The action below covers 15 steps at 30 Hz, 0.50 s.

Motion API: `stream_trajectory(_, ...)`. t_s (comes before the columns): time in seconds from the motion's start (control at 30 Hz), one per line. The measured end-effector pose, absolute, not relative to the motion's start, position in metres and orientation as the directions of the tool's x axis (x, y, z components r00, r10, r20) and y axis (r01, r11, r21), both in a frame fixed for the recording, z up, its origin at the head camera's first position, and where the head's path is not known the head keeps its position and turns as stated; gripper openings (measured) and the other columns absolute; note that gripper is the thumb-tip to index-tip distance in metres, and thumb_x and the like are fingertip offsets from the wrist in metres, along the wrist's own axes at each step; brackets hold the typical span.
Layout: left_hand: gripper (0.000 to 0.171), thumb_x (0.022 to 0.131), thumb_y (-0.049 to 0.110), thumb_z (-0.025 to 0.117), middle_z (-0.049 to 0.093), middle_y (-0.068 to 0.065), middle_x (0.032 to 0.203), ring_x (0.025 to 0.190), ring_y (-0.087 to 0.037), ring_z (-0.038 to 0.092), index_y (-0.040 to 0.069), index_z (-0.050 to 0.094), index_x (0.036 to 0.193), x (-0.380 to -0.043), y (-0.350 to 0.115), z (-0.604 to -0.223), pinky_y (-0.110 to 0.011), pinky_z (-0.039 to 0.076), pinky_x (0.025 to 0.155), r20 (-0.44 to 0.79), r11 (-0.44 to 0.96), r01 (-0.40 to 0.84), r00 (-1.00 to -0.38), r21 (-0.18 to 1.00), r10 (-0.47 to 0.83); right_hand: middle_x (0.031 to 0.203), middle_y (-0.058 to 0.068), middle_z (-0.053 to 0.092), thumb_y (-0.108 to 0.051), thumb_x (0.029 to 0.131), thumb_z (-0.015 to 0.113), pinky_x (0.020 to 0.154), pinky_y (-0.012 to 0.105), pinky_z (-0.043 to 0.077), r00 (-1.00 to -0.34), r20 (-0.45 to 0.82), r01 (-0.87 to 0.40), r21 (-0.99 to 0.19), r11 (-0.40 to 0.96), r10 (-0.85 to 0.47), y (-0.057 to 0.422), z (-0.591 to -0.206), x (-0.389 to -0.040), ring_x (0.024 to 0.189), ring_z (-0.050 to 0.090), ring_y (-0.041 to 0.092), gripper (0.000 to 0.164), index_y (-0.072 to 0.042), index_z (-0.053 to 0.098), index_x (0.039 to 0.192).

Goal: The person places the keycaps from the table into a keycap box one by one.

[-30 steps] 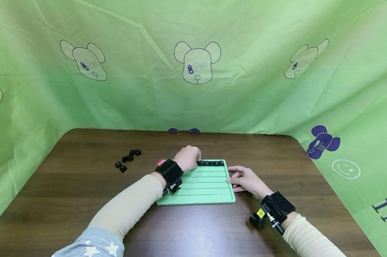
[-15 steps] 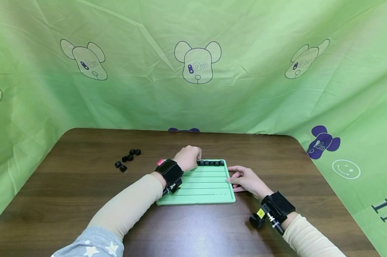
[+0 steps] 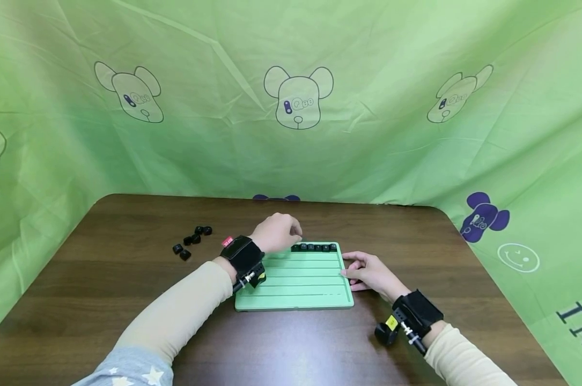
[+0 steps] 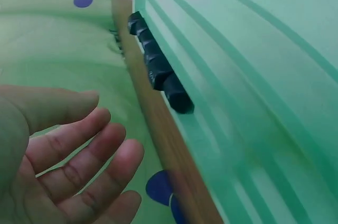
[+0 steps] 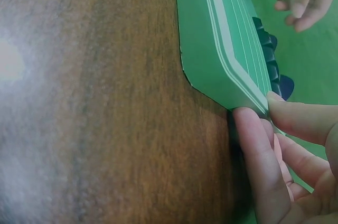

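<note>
A light green grooved tray (image 3: 300, 289) lies on the table, with several black keycaps (image 3: 314, 247) lined up in its far groove toward the right. My left hand (image 3: 276, 233) hovers above the tray's far edge, just left of that row. In the left wrist view the left hand (image 4: 79, 166) has loosely bent fingers with nothing between them, apart from the keycap row (image 4: 158, 71). At the tray's right edge, my right hand (image 3: 375, 274) holds on. The right wrist view shows the thumb and fingers (image 5: 259, 155) pinching the tray's rim (image 5: 232, 71).
Several loose black keycaps (image 3: 192, 239) are scattered on the brown wooden table (image 3: 141, 279), left of the tray. A green cloth with bear drawings (image 3: 204, 139) hangs behind the table and at its sides.
My left hand has let go of the end keycap in the row and lifted slightly up and to the left. The right hand stays at the tray's edge.
</note>
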<state>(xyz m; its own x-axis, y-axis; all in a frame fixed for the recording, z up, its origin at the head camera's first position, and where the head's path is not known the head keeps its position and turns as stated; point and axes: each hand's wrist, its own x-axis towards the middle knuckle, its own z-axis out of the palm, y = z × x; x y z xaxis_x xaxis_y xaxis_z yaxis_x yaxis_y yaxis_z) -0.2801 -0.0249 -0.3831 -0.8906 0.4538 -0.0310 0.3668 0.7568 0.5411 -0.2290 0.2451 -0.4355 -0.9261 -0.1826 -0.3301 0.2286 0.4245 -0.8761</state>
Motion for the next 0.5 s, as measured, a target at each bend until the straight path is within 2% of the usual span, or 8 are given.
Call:
stream_trajectory(0.23,0.02,0.103,0.018,0.064,0.074,-0.003,0.11,0.102,-0.016,0.067,0.008,0.078,0.114,-0.279,-0.043,-0.38,-0.036,0.052,0.092,0.038,0.735,0.397,-0.891,0.55,0.453,0.09,0.008,0.058,0.0,0.094,0.071,0.061,0.03,0.058,-0.925,-0.333,0.231,-0.876,0.423,-0.183,0.244,-0.437,-0.228,0.071,0.062,0.016,0.055,0.009,0.048,0.144)
stream_trajectory(0.3,0.022,0.103,0.018,0.062,0.074,-0.004,0.113,0.088,-0.013,0.066,0.007,0.077,0.117,-0.279,-0.053,-0.381,-0.036,0.053,0.088,0.055,0.719,0.397,-0.892,0.571,0.449,0.09,0.009,0.058,0.0,0.094,0.071,0.061,0.03,0.059,-0.925,-0.334,0.234,-0.877,0.42,-0.183,0.244,-0.437,-0.229,0.072,0.062,0.015,0.055,0.008,0.049,0.144)
stream_trajectory(0.4,0.025,0.105,0.018,0.059,0.073,-0.006,0.116,0.062,-0.011,0.052,0.006,0.075,0.119,-0.279,-0.071,-0.381,-0.036,0.051,0.077,0.073,0.681,0.39,-0.893,0.62,0.445,0.09,0.009,0.058,0.0,0.094,0.071,0.061,0.03,0.059,-0.924,-0.337,0.236,-0.874,0.424,-0.181,0.244,-0.436,-0.229,0.071,0.062,0.016,0.054,0.008,0.05,0.143)
stream_trajectory(0.47,0.026,0.106,0.018,0.058,0.073,-0.007,0.118,0.06,-0.012,0.048,0.006,0.075,0.121,-0.279,-0.083,-0.381,-0.037,0.049,0.075,0.086,0.651,0.385,-0.893,0.654,0.441,0.09,0.01,0.058,0.0,0.094,0.071,0.062,0.03,0.059,-0.923,-0.339,0.236,-0.873,0.427,-0.181,0.245,-0.435,-0.23,0.071,0.062,0.016,0.053,0.008,0.05,0.143)
stream_trajectory(0.5,0.026,0.106,0.018,0.057,0.073,-0.007,0.118,0.062,-0.013,0.052,0.006,0.074,0.121,-0.279,-0.09,-0.38,-0.038,0.05,0.076,0.1,0.638,0.39,-0.892,0.664,0.441,0.09,0.01,0.058,0.0,0.094,0.071,0.062,0.031,0.059,-0.924,-0.339,0.236,-0.872,0.429,-0.18,0.245,-0.435,-0.23,0.071,0.061,0.017,0.053,0.008,0.051,0.143)
